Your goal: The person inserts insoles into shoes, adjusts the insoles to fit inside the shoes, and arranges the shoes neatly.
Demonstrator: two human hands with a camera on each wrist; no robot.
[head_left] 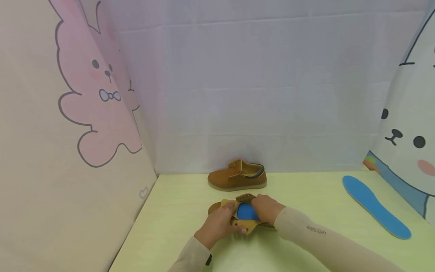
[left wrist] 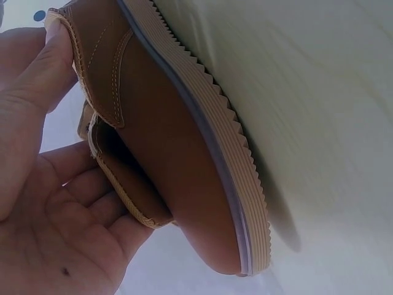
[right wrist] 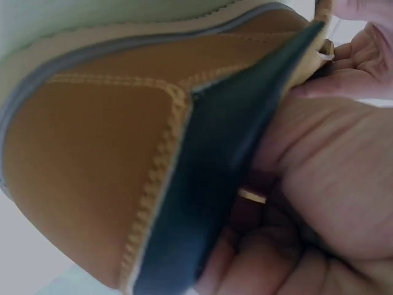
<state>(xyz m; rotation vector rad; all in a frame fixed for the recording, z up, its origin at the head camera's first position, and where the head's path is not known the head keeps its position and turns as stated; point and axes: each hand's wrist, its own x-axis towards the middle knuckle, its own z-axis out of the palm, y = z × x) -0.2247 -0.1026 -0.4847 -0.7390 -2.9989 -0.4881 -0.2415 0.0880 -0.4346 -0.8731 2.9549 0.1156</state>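
the insole [head_left: 247, 212] lies in the near shoe [head_left: 213, 208], on the table [head_left: 306, 189]; i judge it is being fitted, and the next move calls for pressing it flat. the left hand [head_left: 218, 223] grasps the side flap [head_left: 252, 225]. the right hand [head_left: 267, 209] curls its fingers inside the collar [right wrist: 196, 160]; whether they pinch the insole, i cannot tell. behind, the far shoe [head_left: 225, 180] shows tan lining [head_left: 249, 169]; the spare insole [head_left: 375, 207] lies rightward.

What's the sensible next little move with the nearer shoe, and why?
Probably press the blue insole inside down at the heel: the right grip reaches into the nearer shoe there, and the left grip holds a front flap.
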